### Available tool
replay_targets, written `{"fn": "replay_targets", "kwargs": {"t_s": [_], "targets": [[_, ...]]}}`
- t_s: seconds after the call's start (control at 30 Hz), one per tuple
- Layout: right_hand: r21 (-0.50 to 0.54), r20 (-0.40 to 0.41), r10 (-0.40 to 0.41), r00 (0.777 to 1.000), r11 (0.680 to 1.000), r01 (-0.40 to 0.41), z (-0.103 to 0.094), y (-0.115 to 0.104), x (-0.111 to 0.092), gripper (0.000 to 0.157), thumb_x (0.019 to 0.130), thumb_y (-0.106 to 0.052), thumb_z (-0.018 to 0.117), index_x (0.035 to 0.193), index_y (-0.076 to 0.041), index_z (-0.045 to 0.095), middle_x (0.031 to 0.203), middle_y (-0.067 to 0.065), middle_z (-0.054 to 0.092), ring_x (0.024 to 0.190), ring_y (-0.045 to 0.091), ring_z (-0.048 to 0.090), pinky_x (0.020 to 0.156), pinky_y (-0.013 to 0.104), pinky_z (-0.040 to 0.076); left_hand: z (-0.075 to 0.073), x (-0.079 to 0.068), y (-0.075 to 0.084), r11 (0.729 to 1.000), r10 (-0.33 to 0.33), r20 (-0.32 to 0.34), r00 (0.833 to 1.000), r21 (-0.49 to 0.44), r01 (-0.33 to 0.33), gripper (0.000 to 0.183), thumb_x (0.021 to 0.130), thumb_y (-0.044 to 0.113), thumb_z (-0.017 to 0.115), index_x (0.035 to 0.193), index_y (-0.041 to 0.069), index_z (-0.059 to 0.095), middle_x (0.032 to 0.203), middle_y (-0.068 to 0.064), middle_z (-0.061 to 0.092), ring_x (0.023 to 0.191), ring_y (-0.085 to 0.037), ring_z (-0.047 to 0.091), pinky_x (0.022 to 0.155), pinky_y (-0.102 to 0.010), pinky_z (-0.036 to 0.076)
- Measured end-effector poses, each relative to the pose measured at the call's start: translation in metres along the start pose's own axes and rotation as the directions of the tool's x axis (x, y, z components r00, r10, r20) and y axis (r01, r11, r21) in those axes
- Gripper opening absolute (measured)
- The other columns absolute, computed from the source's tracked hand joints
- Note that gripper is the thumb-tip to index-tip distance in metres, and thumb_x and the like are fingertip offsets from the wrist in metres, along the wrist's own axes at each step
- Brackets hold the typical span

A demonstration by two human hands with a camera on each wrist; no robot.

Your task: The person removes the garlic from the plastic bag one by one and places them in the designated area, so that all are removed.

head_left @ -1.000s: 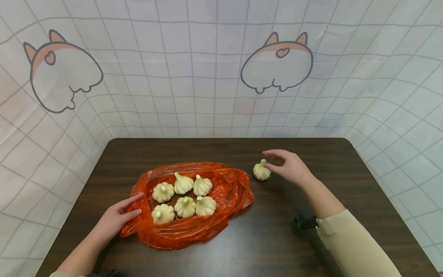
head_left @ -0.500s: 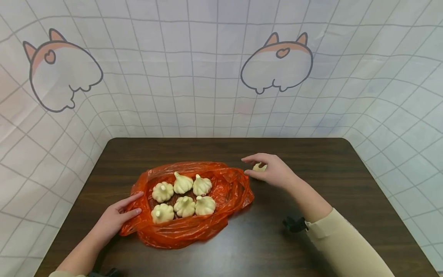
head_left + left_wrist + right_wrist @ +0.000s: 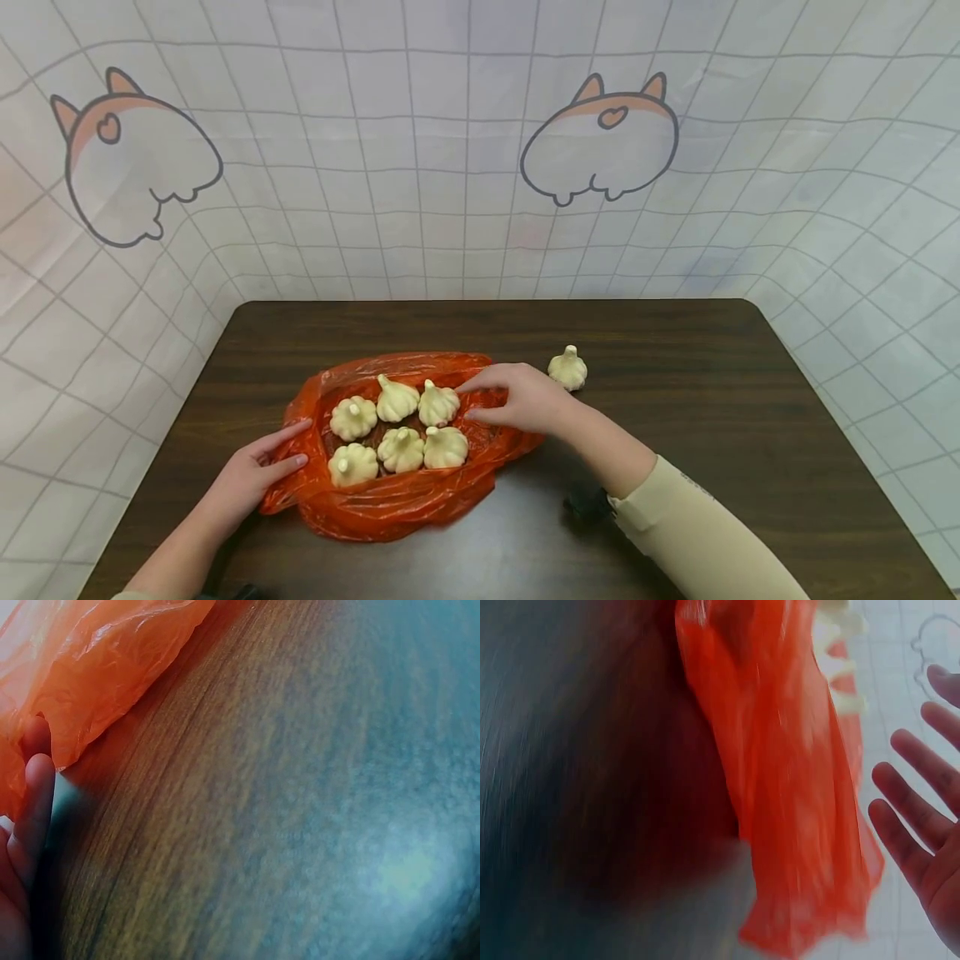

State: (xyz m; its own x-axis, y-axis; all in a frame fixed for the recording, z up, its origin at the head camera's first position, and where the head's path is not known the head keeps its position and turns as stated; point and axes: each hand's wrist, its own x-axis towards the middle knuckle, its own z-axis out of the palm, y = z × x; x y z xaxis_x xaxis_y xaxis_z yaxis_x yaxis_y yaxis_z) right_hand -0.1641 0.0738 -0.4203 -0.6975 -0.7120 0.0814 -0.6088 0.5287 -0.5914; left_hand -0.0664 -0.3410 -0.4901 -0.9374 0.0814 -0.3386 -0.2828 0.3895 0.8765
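Observation:
An orange-red plastic bag (image 3: 397, 504) lies spread on the table with its mouth turned up, and several garlic bulbs (image 3: 401, 450) sit inside it. My left hand (image 3: 243, 479) holds the bag's left edge, thumb on top. Part of that hand and the bag (image 3: 112, 667) appear in the left wrist view. Over the bag's right end reaches my right hand (image 3: 525, 398), fingers apart and nothing between them, close to the garlic bulb (image 3: 438, 404) at upper right. In the right wrist view the fingers are spread beside the bag (image 3: 795, 787). Another garlic bulb (image 3: 567, 368) stands on the table behind the right hand.
The dark wood table (image 3: 675, 358) has rounded far corners. A white gridded curtain (image 3: 375, 167) with cartoon drawings rises behind it and along both sides. A black strap-like device (image 3: 588, 502) hangs at the right wrist.
My right hand has moved left, from beside the lone garlic bulb to above the bag's right end. That bulb stays where it was. The left hand keeps its place on the bag.

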Motion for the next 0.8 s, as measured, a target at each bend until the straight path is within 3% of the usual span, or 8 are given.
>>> {"fn": "replay_targets", "kwargs": {"t_s": [0.17,0.47,0.8], "targets": [[0.001,0.061,-0.031,0.998,1.0,0.031,0.013,-0.01,0.01,0.035,0.091,-0.037,0.072,0.123,-0.023,0.072,0.12,-0.007,0.068,0.114,0.009,0.059,0.098,0.032,0.048,0.001,0.0,0.001,1.0,0.011,-0.002,1.0,0.01,-0.011,0.067,0.094,0.04,0.067,0.152,0.016,0.043,0.155,-0.023,0.033,0.132,-0.038,0.044,0.087,-0.029,0.054],[-0.015,0.148,0.031,0.989,0.999,-0.029,0.032,-0.02,0.018,0.03,0.091,-0.043,0.071,0.119,-0.031,0.073,0.117,-0.017,0.067,0.112,0.005,0.059,0.095,0.028,0.048,0.001,-0.001,0.003,1.0,0.0,-0.007,1.0,0.01,0.0,0.067,0.094,0.04,0.067,0.152,0.015,0.043,0.155,-0.022,0.034,0.133,-0.037,0.042,0.087,-0.027,0.054],[-0.109,0.149,0.046,0.988,0.994,-0.03,0.048,-0.022,0.02,0.029,0.092,-0.045,0.068,0.116,-0.029,0.075,0.114,-0.015,0.069,0.109,0.004,0.061,0.096,0.028,0.048,0.001,-0.002,0.004,1.0,-0.015,-0.004,1.0,0.002,0.015,0.068,0.094,0.04,0.067,0.152,0.014,0.042,0.156,-0.022,0.032,0.135,-0.039,0.039,0.089,-0.031,0.054]]}}
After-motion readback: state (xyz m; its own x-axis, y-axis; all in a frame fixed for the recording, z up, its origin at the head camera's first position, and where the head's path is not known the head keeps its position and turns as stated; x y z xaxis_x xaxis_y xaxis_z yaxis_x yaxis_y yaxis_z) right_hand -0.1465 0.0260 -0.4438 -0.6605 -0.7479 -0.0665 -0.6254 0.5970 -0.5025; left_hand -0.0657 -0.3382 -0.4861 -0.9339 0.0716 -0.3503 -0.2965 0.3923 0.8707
